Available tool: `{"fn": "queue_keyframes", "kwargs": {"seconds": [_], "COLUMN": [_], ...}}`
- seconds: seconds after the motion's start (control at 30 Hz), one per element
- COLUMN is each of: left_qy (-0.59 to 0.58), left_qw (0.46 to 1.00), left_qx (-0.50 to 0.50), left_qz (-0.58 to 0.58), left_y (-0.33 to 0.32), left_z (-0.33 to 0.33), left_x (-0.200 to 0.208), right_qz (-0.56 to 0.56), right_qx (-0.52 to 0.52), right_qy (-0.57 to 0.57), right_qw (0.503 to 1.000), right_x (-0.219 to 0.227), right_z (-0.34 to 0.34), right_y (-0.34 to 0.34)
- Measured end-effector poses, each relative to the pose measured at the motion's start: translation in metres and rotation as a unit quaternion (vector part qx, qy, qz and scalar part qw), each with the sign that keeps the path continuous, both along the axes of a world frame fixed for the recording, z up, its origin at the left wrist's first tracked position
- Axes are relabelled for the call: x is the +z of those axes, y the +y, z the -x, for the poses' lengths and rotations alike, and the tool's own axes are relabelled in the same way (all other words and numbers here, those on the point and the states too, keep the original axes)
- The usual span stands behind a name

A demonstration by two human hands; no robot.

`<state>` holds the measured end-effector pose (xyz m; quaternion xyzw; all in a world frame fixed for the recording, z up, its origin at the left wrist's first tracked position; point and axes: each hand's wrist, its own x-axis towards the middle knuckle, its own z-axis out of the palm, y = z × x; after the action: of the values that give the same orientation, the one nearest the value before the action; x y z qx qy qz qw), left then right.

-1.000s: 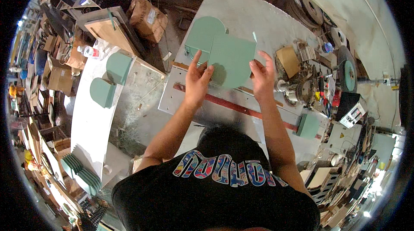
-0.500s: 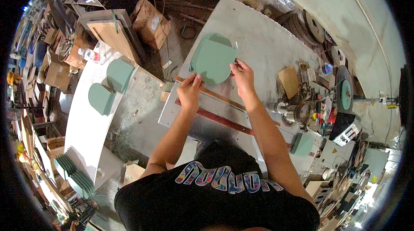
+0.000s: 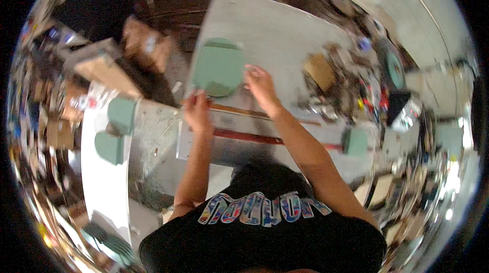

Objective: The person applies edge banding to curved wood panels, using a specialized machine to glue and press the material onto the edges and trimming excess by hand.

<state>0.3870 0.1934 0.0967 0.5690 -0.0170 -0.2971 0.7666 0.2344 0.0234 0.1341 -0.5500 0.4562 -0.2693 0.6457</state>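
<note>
A stack of flat green panels point(image 3: 219, 66) with rounded ends lies on the grey metal table point(image 3: 275, 28), the upper one offset from what is under it. My left hand point(image 3: 197, 111) is at the stack's near left edge, its blurred fingers bent up against the rim. Beside the right edge is my right hand point(image 3: 261, 87), fingers apart and the tips at or just off the rim; motion blur hides whether they touch. Nothing else shows in either hand.
A white board point(image 3: 104, 186) at the left carries two green panels point(image 3: 109, 147) and a row of more. A red strip point(image 3: 247, 136) crosses the table's near side. Another green piece point(image 3: 355, 141) lies at the right, near tools and a brown block point(image 3: 319, 72).
The view has turned, shifting the table and stack leftward in the picture. Both hands stay around the stack; the right fingers look looser at its edge.
</note>
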Motion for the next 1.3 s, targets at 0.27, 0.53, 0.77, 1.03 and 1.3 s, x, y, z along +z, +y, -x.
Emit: {"fn": "queue_keyframes", "kwargs": {"seconds": [0.27, 0.53, 0.77, 1.03, 1.3], "left_qy": [0.037, 0.025, -0.001, -0.04, -0.056], "left_qw": [0.991, 0.947, 0.929, 0.9, 0.889], "left_qx": [-0.066, -0.29, -0.348, -0.404, -0.42], "left_qz": [-0.114, -0.135, -0.126, -0.158, -0.172], "left_y": [0.033, 0.031, 0.005, 0.002, 0.026], "left_z": [0.053, 0.185, 0.309, 0.408, 0.446], "left_x": [0.002, -0.014, 0.0, 0.039, 0.03], "right_qz": [0.099, 0.095, 0.184, 0.366, 0.337], "right_qx": [0.044, 0.009, 0.317, 0.271, 0.355], "right_qy": [0.098, 0.259, 0.459, 0.599, 0.539], "right_qw": [0.989, 0.961, 0.809, 0.659, 0.686], "right_x": [-0.025, 0.015, 0.021, 0.03, 0.03], "right_z": [0.118, 0.285, 0.445, 0.607, 0.639], "right_y": [0.073, 0.142, 0.163, 0.015, -0.025]}}
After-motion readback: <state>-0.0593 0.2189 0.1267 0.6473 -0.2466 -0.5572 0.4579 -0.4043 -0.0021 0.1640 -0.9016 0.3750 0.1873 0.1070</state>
